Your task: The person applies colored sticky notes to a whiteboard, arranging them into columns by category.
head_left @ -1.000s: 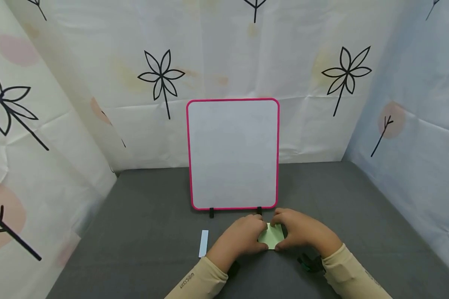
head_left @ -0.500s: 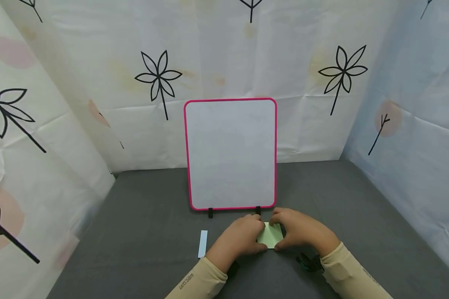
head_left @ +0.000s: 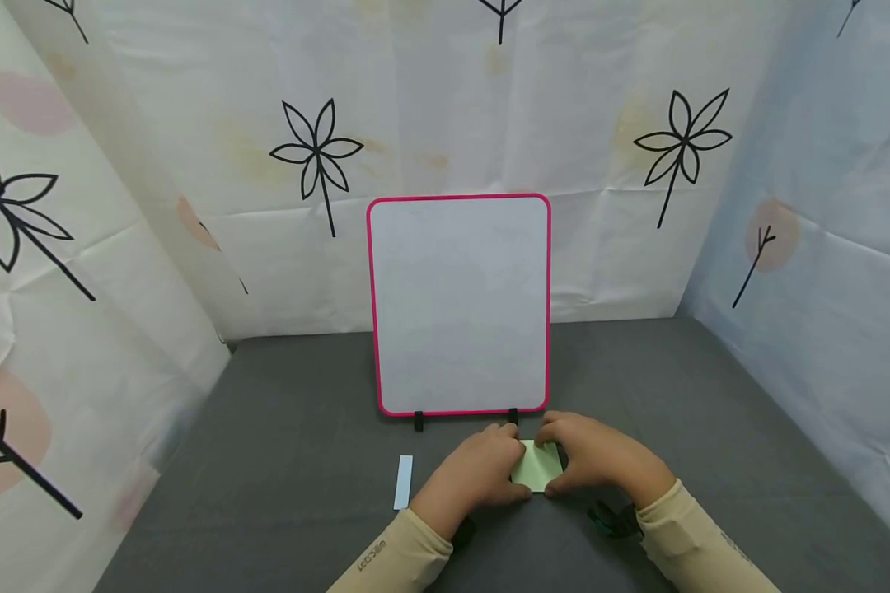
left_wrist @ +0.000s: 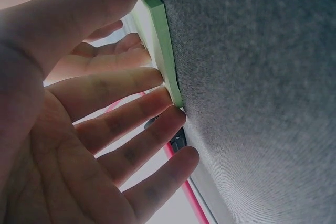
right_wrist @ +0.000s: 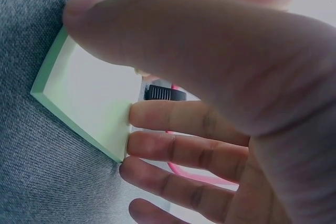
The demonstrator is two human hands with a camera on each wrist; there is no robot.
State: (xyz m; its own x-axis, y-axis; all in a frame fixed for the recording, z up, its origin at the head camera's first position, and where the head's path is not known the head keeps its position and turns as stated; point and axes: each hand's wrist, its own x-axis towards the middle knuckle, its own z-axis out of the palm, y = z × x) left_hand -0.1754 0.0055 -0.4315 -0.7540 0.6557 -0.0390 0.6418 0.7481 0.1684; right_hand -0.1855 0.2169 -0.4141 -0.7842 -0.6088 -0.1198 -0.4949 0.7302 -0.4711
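Observation:
A light-green sticky note pad point(head_left: 537, 468) lies on the grey cloth surface, with both hands around it. My left hand point(head_left: 476, 471) holds its left side, thumb at the near edge and fingertips at the far edge. From the right, my right hand point(head_left: 602, 458) grips it the same way, thumb near and fingers far. The pad's thickness shows along its edge in the left wrist view, where the thumb point(left_wrist: 79, 17) presses its near corner. In the right wrist view the right thumb point(right_wrist: 131, 27) crosses the pad's top.
A pale blue paper strip point(head_left: 404, 483) lies left of the left forearm. Behind the hands stands a whiteboard point(head_left: 461, 305) with a pink frame, on black feet point(head_left: 419, 422). Cloth walls with drawn flowers point(head_left: 316, 150) enclose the grey table point(head_left: 289, 412) at the back and sides.

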